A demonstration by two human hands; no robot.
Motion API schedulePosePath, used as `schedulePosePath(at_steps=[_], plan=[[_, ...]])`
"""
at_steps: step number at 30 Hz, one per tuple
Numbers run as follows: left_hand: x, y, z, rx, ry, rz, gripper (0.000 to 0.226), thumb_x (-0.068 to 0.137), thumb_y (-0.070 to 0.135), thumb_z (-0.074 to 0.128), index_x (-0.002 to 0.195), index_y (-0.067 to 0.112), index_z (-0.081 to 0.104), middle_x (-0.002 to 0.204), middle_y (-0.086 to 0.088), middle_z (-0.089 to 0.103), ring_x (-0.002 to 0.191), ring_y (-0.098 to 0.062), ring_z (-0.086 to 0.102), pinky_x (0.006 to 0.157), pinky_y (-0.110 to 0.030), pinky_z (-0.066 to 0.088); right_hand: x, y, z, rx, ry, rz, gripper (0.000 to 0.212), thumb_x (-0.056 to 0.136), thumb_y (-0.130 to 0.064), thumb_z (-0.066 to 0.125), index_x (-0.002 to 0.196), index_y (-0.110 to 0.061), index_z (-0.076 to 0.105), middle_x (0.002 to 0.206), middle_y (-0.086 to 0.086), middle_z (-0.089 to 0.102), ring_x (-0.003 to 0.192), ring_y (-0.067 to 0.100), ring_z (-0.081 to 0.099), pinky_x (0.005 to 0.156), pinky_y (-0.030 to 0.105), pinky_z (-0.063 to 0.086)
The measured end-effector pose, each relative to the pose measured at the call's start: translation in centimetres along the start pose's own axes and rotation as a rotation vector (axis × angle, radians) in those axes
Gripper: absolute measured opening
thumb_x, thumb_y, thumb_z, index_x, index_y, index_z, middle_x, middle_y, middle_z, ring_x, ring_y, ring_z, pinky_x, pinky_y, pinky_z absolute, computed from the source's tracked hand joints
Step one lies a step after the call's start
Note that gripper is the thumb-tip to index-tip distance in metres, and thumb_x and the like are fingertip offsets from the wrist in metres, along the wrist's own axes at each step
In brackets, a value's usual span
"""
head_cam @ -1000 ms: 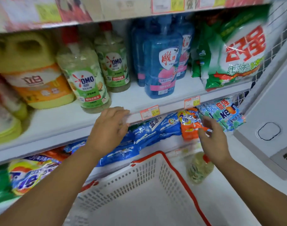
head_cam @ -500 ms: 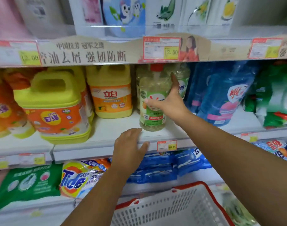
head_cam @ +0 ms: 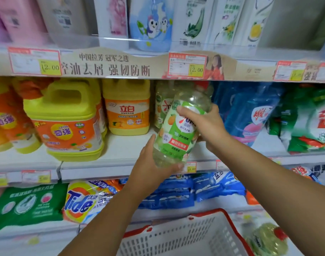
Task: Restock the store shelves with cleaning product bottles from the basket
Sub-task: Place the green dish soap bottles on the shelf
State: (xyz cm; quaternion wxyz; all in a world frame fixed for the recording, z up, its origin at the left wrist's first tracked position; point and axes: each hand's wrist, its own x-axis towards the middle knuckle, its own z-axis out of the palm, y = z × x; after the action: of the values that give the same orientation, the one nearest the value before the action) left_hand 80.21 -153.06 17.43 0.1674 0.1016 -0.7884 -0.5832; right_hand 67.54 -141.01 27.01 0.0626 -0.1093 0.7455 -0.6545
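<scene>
Two things lie nearest us: the white basket point(head_cam: 176, 241) with its red rim at six o'clock, and a greenish spare bottle point(head_cam: 267, 239) with a red cap lying just beside it at five o'clock, outside the basket wall. Above them, our left hand point(head_cam: 150, 170) cups the base of the clear green-labelled bottle point(head_cam: 178, 133), fingers curled under it, while our right hand point(head_cam: 206, 124) wraps round its upper body from the three o'clock side. We hold this bottle tilted, top leaning toward one o'clock, base level with the front lip of the middle shelf point(head_cam: 121, 148) and, as we judge it, not yet set down. Behind it, at twelve o'clock, stands a twin bottle point(head_cam: 162, 106); a yellow jug point(head_cam: 127, 108) flanks the gap at nine o'clock and blue pouches point(head_cam: 250, 111) at three o'clock. Farther up, the price rail point(head_cam: 106, 65) of the upper shelf hangs over the bottle's top, which we cannot see clearly. Trouble could come three ways, we think: the top could catch that rail if we raise it upright too early; a hard push could knock the twin backward or shove the soft pouches aside; and a base left half on the lip could tip the bottle forward toward the basket once we let go.
</scene>
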Motion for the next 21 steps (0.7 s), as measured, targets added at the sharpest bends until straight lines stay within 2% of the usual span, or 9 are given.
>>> schedulePosePath(at_steps=[3,6,10,11,13,15,16,19,21], plan=[[-2.1,1.8,0.0,-0.123,-0.220,-0.092,0.073,0.068,0.025,0.090,0.129,0.039,0.051,0.111,0.016,0.071,0.101,-0.004,0.068,0.088,-0.031,0.056,-4.3,0.8,-1.9,0.006,-0.069,0.038,0.089,0.059,-0.042,0.092,0.130,-0.030,0.040,0.113,-0.007,0.068,0.092,0.013,0.072,0.077,0.039,0.060],[-4.7,3.0,0.8,-0.134,-0.429,-0.127,0.071,0.060,0.021,0.092,0.119,0.037,0.055,0.110,0.012,0.073,0.104,-0.009,0.069,0.091,-0.033,0.055,-8.3,2.1,-4.4,0.011,-0.101,0.082,0.093,0.055,-0.046,0.093,0.131,-0.033,0.041,0.113,-0.007,0.070,0.093,0.014,0.073,0.079,0.045,0.061],[-8.0,4.4,4.2,-0.092,-0.348,-0.063,0.064,0.062,0.007,0.091,0.112,0.031,0.058,0.103,0.015,0.074,0.095,-0.005,0.070,0.078,-0.022,0.056,-12.3,2.2,-8.4,0.041,-0.133,0.086,0.098,0.051,-0.050,0.089,0.135,-0.034,0.040,0.114,-0.006,0.071,0.089,0.014,0.074,0.067,0.038,0.060],[-8.8,4.6,5.1,-0.102,-0.297,-0.061,0.068,0.060,0.010,0.092,0.114,0.031,0.057,0.104,0.013,0.074,0.095,-0.007,0.071,0.079,-0.026,0.058,-13.0,2.0,-9.3,0.029,-0.141,0.069,0.099,0.055,-0.049,0.088,0.137,-0.036,0.036,0.116,-0.007,0.070,0.090,0.012,0.074,0.067,0.037,0.059],[-10.2,4.7,7.1,-0.100,-0.199,-0.038,0.077,0.053,0.024,0.093,0.118,0.040,0.053,0.106,0.013,0.072,0.097,-0.011,0.070,0.082,-0.040,0.060,-14.1,1.6,-10.7,-0.009,-0.102,0.041,0.105,0.055,-0.050,0.090,0.139,-0.041,0.028,0.118,-0.014,0.065,0.098,0.011,0.070,0.081,0.037,0.057],[-11.3,5.1,8.7,0.023,-0.111,0.046,0.076,0.053,0.033,0.089,0.113,0.052,0.046,0.105,0.020,0.068,0.094,-0.003,0.067,0.080,-0.041,0.058,-14.9,1.6,-11.7,0.006,-0.005,0.022,0.103,0.053,-0.051,0.091,0.135,-0.042,0.028,0.116,-0.017,0.061,0.105,0.011,0.065,0.093,0.041,0.054],[-11.7,5.4,9.3,0.103,-0.099,0.084,0.076,0.053,0.036,0.088,0.111,0.056,0.043,0.106,0.022,0.066,0.094,0.000,0.065,0.080,-0.039,0.057,-15.4,1.9,-12.2,0.027,0.041,0.016,0.099,0.054,-0.050,0.091,0.132,-0.042,0.031,0.115,-0.017,0.060,0.106,0.012,0.064,0.093,0.043,0.055],[-11.7,5.8,9.6,0.173,-0.223,0.159,0.079,0.054,0.036,0.089,0.115,0.055,0.042,0.112,0.021,0.062,0.100,0.000,0.063,0.084,-0.037,0.056,-16.3,3.3,-13.5,0.131,0.103,0.012,0.078,0.066,-0.032,0.090,0.126,-0.038,0.040,0.108,-0.014,0.063,0.096,0.013,0.068,0.080,0.040,0.059],[-11.3,5.3,9.2,0.209,-0.358,0.085,0.085,0.054,0.039,0.092,0.121,0.054,0.042,0.116,0.021,0.060,0.103,0.000,0.062,0.086,-0.032,0.056,-16.5,4.7,-14.4,0.207,0.083,0.038,0.068,0.073,-0.019,0.085,0.124,-0.038,0.044,0.105,-0.010,0.066,0.088,0.012,0.070,0.067,0.033,0.059]])
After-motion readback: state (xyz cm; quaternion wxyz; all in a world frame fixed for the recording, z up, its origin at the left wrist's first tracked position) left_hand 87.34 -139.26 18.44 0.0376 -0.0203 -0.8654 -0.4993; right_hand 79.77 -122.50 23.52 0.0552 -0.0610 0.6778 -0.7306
